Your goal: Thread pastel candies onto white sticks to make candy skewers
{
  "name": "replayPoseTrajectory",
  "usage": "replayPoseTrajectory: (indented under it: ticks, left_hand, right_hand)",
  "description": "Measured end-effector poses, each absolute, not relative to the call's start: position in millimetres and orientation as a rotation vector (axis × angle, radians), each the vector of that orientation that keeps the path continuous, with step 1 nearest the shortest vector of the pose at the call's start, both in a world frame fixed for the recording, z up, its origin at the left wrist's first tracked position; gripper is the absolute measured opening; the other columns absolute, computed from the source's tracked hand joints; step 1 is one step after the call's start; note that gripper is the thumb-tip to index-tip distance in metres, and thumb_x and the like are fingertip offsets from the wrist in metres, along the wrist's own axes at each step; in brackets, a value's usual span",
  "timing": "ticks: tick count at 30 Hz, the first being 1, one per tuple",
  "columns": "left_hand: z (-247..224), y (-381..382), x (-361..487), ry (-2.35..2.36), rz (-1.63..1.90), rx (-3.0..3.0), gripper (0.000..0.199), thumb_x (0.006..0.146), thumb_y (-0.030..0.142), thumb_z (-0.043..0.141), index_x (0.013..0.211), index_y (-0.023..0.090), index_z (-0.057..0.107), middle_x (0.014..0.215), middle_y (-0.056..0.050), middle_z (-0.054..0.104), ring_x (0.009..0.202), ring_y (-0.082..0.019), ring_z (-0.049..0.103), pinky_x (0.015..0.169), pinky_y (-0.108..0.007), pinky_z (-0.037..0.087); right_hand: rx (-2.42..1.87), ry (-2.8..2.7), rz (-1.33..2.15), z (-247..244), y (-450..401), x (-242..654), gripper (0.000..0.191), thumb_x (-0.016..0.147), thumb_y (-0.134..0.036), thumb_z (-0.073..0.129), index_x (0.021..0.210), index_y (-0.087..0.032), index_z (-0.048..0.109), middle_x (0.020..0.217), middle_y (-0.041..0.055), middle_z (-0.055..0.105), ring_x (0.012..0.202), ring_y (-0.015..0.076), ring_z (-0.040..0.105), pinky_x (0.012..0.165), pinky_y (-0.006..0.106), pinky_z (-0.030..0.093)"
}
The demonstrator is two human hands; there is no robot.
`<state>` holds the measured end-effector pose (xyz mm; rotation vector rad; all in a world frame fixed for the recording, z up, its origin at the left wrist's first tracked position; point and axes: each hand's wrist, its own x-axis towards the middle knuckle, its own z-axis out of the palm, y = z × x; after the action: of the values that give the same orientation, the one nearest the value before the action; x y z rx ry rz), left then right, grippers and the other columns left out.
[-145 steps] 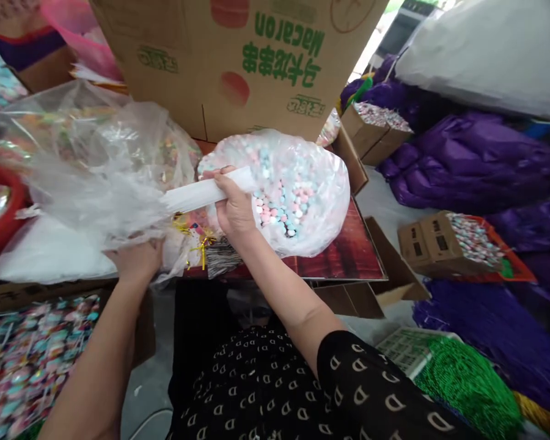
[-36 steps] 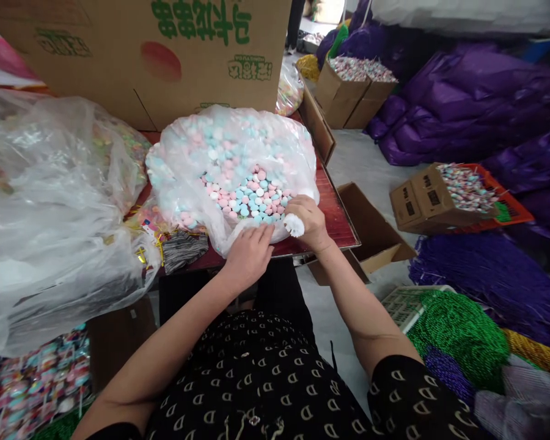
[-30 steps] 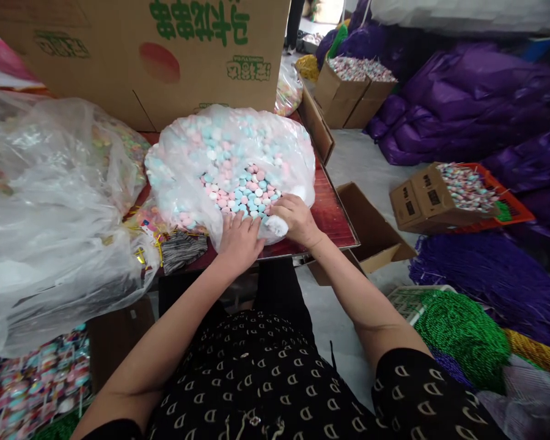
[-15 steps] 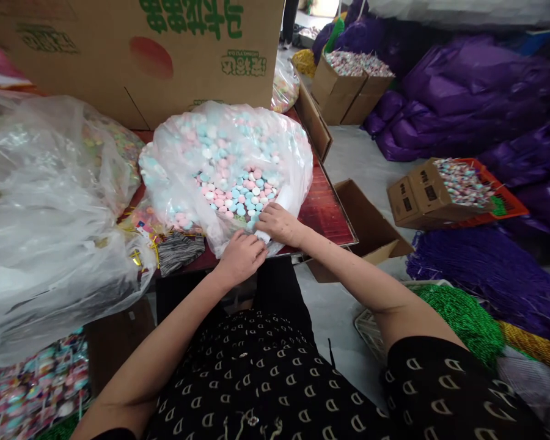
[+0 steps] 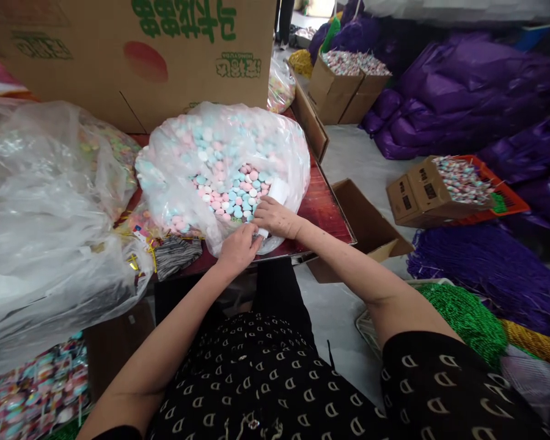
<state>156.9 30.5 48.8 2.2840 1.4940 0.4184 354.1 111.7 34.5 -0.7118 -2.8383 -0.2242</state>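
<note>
A clear plastic bag (image 5: 178, 146) of pink, blue and white round candies lies open on the dark red table (image 5: 323, 208). At its near edge my left hand (image 5: 239, 245) is closed, fingertips together beside my right hand; what it holds is too small to make out. My right hand (image 5: 275, 218) has its fingers curled over a white strip (image 5: 278, 190), which looks like paper or a wrapper. Left of my hands lie a bundle of grey striped sticks (image 5: 176, 256) and some yellow ties (image 5: 135, 261).
A large cardboard box (image 5: 201, 67) stands behind the bag. Big plastic bags (image 5: 50, 214) fill the left side. An open carton (image 5: 362, 214) stands right of the table. Farther right are a box of wrapped candies (image 5: 412, 192), purple sacks (image 5: 458, 91) and green tinsel (image 5: 462, 315).
My left hand has moved slightly up and right, closer to my right hand. My right hand has shifted a little up and left. The view has moved slightly.
</note>
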Motion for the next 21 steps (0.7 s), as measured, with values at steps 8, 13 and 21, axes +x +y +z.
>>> replayPoseTrajectory:
  ticks: [8, 13, 21]
  left_hand:
    - [41, 36, 163, 1.449, 0.367, 2.436, 0.013, 0.102, 0.024, 0.055, 0.106, 0.019, 0.066, 0.104, -0.011, 0.074, 0.101, -0.029, 0.071, 0.087, -0.04, 0.053]
    - [44, 35, 162, 1.401, 0.377, 2.449, 0.015, 0.102, 0.023, 0.056, 0.11, 0.019, 0.067, 0.104, -0.01, 0.076, 0.099, -0.028, 0.072, 0.088, -0.04, 0.053]
    - [49, 30, 161, 1.471, 0.415, 2.374, 0.017, 0.098, 0.031, 0.062, 0.109, 0.018, 0.064, 0.089, -0.008, 0.074, 0.092, -0.03, 0.072, 0.086, -0.04, 0.052]
  right_hand:
    - [-1.029, -2.85, 0.053, 55, 95, 365, 0.046, 0.087, -0.009, 0.06, 0.129, -0.023, 0.074, 0.129, 0.0123, 0.072, 0.148, 0.0357, 0.045, 0.129, 0.072, 0.014]
    - [-1.296, -2.785, 0.203, 69, 96, 382, 0.068, 0.084, -0.018, 0.069, 0.151, -0.016, 0.06, 0.163, 0.0227, 0.052, 0.158, 0.0456, 0.032, 0.125, 0.077, 0.019]
    - [-1.349, -2.742, 0.212, 55, 83, 360, 0.075, 0.084, -0.009, 0.064, 0.158, -0.013, 0.053, 0.174, 0.0232, 0.037, 0.165, 0.0449, 0.022, 0.128, 0.078, 0.012]
